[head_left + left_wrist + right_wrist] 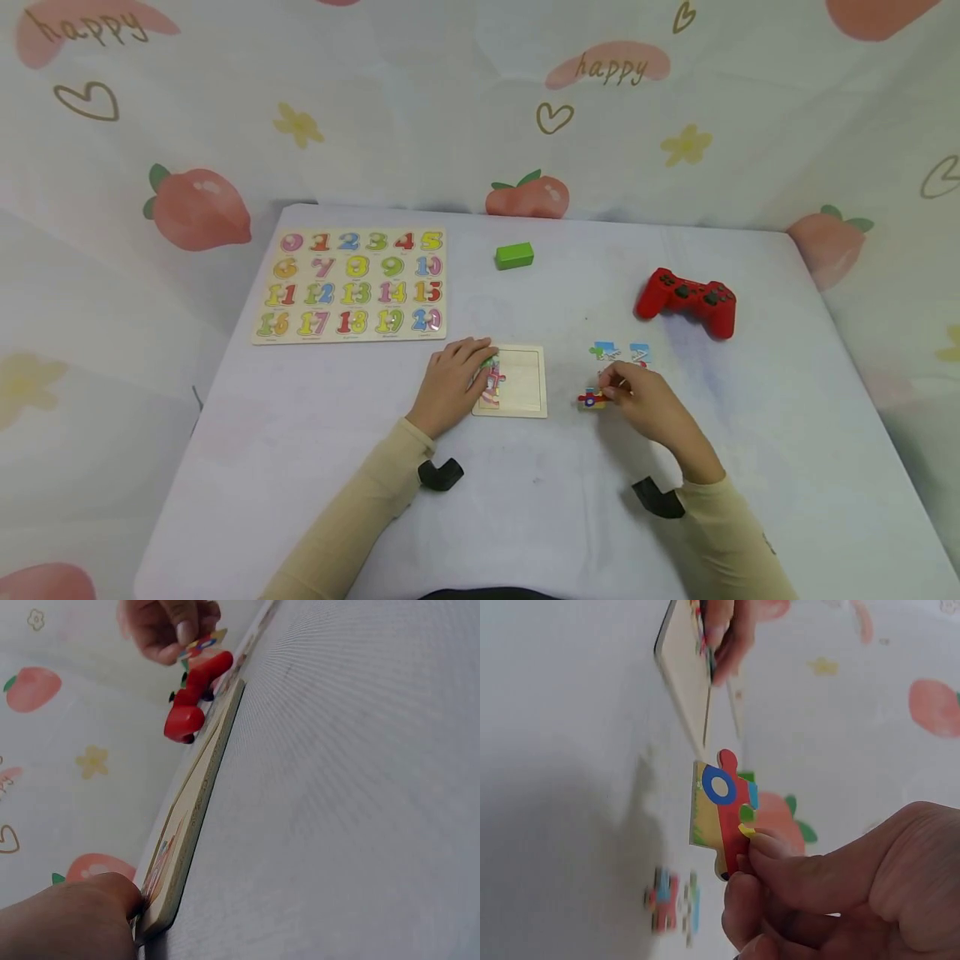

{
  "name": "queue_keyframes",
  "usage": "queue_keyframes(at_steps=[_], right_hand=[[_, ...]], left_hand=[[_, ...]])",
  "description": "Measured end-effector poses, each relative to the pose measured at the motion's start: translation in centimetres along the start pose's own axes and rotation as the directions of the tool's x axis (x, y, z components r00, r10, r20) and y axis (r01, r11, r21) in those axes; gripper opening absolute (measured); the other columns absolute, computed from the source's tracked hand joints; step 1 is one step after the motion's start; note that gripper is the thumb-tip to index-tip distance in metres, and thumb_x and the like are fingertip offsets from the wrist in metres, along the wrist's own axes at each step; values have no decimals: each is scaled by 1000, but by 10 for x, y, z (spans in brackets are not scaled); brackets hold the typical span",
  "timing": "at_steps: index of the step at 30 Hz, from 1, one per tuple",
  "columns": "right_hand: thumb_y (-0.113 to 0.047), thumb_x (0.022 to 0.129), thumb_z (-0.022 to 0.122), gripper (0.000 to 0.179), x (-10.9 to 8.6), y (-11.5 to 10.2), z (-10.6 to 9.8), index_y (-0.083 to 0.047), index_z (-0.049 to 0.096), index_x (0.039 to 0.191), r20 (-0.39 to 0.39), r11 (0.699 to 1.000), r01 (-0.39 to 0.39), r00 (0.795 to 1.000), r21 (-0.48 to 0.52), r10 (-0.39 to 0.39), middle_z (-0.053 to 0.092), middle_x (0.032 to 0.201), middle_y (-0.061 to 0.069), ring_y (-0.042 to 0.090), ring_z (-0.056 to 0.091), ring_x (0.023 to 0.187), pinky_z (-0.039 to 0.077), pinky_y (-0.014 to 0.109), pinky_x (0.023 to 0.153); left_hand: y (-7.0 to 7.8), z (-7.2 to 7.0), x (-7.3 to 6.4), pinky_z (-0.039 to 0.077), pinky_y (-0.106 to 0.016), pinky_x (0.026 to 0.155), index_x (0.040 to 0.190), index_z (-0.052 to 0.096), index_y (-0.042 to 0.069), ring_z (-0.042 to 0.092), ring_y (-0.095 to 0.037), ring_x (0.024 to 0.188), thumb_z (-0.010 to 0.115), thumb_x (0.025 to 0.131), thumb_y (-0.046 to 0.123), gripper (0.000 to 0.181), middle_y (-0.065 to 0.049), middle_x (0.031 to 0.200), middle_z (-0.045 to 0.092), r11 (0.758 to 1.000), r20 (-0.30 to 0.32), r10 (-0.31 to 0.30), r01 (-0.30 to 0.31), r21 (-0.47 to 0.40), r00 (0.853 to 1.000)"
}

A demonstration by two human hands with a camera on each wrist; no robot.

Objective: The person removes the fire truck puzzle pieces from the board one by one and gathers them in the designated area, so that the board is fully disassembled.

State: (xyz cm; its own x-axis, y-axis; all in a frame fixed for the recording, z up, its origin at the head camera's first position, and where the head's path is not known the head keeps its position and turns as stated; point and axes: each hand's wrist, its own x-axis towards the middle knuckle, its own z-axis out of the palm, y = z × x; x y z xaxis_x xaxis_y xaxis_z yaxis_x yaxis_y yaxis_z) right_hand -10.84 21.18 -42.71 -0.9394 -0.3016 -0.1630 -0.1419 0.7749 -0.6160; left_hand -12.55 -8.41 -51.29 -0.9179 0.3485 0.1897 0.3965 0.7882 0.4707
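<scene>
My right hand [647,402] pinches a jigsaw piece [709,814] between thumb and fingers, raised over the table. Red, blue and yellow show on the piece, with a wheel-like ring. To its left lies a square wooden puzzle board [525,382], with printed pieces [490,393] fitted along its left side and bare wood on the right. My left hand [452,382] rests on the board's left edge, fingers extended over its upper left corner. Loose jigsaw pieces [640,352] lie just beyond my right hand, which partly hides them.
A wooden number puzzle [348,285] lies at the back left. Behind the square board sits a green block [514,256]. A red game controller [686,302] is at the back right. A patterned cloth [420,108] hangs behind the white table [517,517].
</scene>
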Motion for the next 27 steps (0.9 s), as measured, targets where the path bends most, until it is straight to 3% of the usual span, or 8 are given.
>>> queue_keyframes(at_steps=[3,11,15,27], right_hand=[[1,89,59,6,-8,11,-10,-5,59,90,8,1000,-20,1000,-6,20,61,81,2,17,52,76,42,28,63],[2,86,60,8,-14,31,-18,-5,61,84,138,1000,-13,990,-27,16,59,79,1,14,50,73,41,24,61],[-1,87,62,2,-12,33,-15,-2,63,85,133,999,-4,991,-41,10,59,79,1,14,51,74,42,25,63],[-4,87,64,4,-6,35,-7,0,62,88,110,996,-82,990,-37,85,61,81,3,17,53,75,44,28,63]], left_hand=[[0,0,0,38,-44,98,134,56,21,39,-20,132,48,99,30,36,4,143,49,1000,2,1,-1,0,1000],[0,0,0,39,-43,96,133,56,21,41,-20,131,49,99,29,36,4,142,50,1000,-14,8,-8,4,1000],[1,-1,0,38,-43,97,134,56,21,40,-20,131,49,99,29,36,4,142,49,1000,-7,3,-2,2,1000],[0,0,-1,39,-43,97,134,55,21,40,-20,131,49,99,29,36,4,142,49,1000,-14,10,-10,10,1000]])
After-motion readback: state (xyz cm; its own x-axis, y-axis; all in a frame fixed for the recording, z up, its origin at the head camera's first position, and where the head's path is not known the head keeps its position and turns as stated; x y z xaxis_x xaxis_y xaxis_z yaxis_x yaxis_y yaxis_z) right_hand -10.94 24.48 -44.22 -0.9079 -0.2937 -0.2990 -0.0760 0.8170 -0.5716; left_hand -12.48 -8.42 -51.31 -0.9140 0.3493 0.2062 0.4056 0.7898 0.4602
